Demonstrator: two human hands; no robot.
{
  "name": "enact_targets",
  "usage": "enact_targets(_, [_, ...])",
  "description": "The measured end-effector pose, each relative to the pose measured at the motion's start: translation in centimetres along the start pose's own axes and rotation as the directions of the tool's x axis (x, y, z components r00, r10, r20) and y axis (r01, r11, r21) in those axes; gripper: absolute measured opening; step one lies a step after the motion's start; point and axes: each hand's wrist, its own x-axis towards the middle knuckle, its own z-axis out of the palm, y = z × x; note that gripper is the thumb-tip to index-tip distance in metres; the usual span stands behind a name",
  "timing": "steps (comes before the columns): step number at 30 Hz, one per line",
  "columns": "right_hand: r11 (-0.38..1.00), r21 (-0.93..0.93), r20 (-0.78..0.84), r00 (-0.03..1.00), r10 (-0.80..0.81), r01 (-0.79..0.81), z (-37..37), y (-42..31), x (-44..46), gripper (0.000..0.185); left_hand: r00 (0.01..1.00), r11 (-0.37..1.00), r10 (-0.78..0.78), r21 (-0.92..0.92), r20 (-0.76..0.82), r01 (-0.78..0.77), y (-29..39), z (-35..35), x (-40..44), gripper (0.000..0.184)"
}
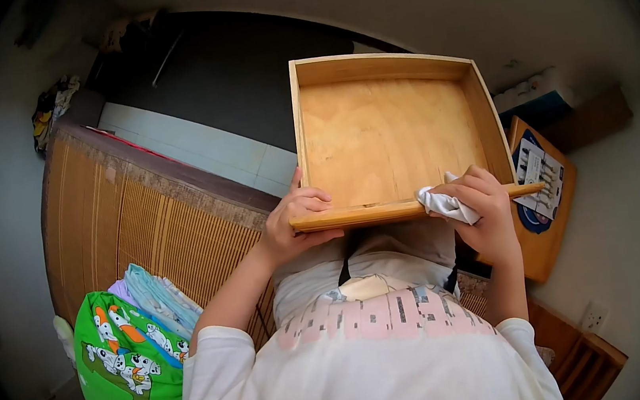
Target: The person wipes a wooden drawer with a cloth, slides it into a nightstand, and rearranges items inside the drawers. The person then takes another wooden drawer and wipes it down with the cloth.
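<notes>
A wooden drawer [385,140] is held up in front of my body, its bare inside facing me and its front panel nearest me. My left hand [294,215] grips the left end of that front panel, fingers over the top edge. On the right part of the same panel, my right hand [485,208] is closed around a crumpled white cloth [446,204], which presses against the panel's top edge. Part of the cloth is hidden under the fingers.
At left is a bed with a bamboo mat [155,220]. A green cushion [130,375] with cartoon dogs and some folded fabric [158,296] lie on it. On the right stands a wooden bedside table [559,226] with a packaged set of small items [541,177]. A wall socket [594,317] is lower right.
</notes>
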Motion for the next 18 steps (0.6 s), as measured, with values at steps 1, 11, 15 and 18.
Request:
enact_targets(1, [1.0, 0.024, 0.031, 1.0, 0.0, -0.001, 0.4, -0.2, -0.4, 0.03, 1.0, 1.0, 0.001, -0.001, 0.003, -0.001, -0.2, -0.5, -0.1, 0.045])
enact_targets(11, [0.992, 0.033, 0.11, 0.986, -0.124, 0.121, 5.1, -3.3, 1.6, 0.037, 0.947, 0.922, -0.299, -0.221, 0.115, 0.318, 0.5, -1.3, 1.9, 0.037])
enact_targets(15, [0.966, 0.071, 0.063, 0.965, -0.255, 0.25, 9.6, -5.2, 4.4, 0.034, 0.882, 0.824, -0.467, -0.331, 0.064, 0.46, 1.0, -0.8, 1.9, 0.028])
enact_targets(18, [0.978, 0.087, 0.085, 0.977, -0.196, 0.189, 8.5, -4.3, 4.0, 0.034, 0.882, 0.833, -0.469, -0.312, 0.04, 0.457, 0.8, -0.7, 1.6, 0.03])
